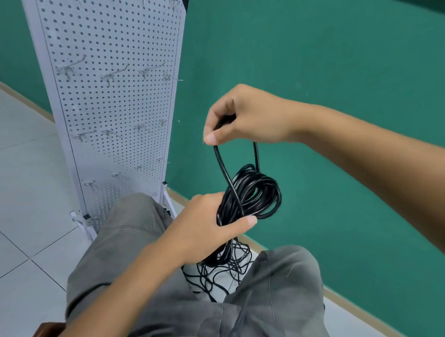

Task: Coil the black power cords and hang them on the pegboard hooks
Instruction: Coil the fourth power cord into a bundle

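A green wall (pixel 323 58) fills the background, meeting a pale tiled floor (pixel 16 185) along a tan skirting strip. A white pegboard (pixel 110 92) stands upright on the floor at the left on short white feet, leaning back against nothing visible, with rows of bare metal hooks (pixel 113 74) sticking out across its face at several heights. The person sits facing it, grey trousers (pixel 274 298) covering both knees in the lower part of the view, and a bit of brown seat edge shows at the bottom left. Between the knees a loose tangle of black cord (pixel 219 270) lies on the floor. The left hand (pixel 208 231) holds a coiled bundle of black power cord (pixel 253 195) in front of the body, its grip closed round the coil's lower side with the thumb pressed across the strands. From the coil a single loop of cord rises to the right hand (pixel 246 118), held higher up, whose grip is narrow: thumb and curled fingers pinch the top of that loop. The coil hangs in mid-air, well apart from the pegboard and off every hook
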The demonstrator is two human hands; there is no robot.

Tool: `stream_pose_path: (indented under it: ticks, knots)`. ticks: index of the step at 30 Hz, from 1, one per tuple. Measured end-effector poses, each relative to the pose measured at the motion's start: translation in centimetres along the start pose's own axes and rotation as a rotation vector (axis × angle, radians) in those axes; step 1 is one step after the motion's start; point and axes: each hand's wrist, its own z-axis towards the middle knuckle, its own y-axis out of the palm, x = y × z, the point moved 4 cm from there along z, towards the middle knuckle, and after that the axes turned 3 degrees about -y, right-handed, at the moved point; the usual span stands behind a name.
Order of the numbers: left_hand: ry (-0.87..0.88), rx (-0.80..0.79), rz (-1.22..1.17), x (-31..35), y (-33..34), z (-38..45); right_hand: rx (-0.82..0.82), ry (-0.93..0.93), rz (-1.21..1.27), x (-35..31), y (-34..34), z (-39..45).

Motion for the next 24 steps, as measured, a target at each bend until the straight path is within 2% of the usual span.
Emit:
stream_pose_path:
  ticks: [5,8,12,18,21,24]
  knots:
    - [0.065,-0.003,-0.087,1.6,-0.8,-0.6,-0.165,0.087,0.138,2.9,1.9,1.3]
    - [0.110,0.035,-0.227,2.3,-1.4,-0.8,-0.210,0.138,0.364,3.9,2.6,1.2]
    - [0.064,0.068,-0.685,2.6,-2.2,-0.7,-0.187,0.115,0.544,5.0,4.6,0.4]
    - [-0.060,0.210,-0.988,1.7,-3.6,-0.1,-0.058,0.150,1.115,6.4,7.9,-1.0]
    - [-0.166,0.301,-1.011,0.5,-3.9,0.3,-0.065,0.113,1.122,5.9,9.1,-2.3]
    - [-0.266,0.376,-0.882,-0.9,-3.9,0.5,0.024,0.128,1.047,6.0,9.6,-3.2]
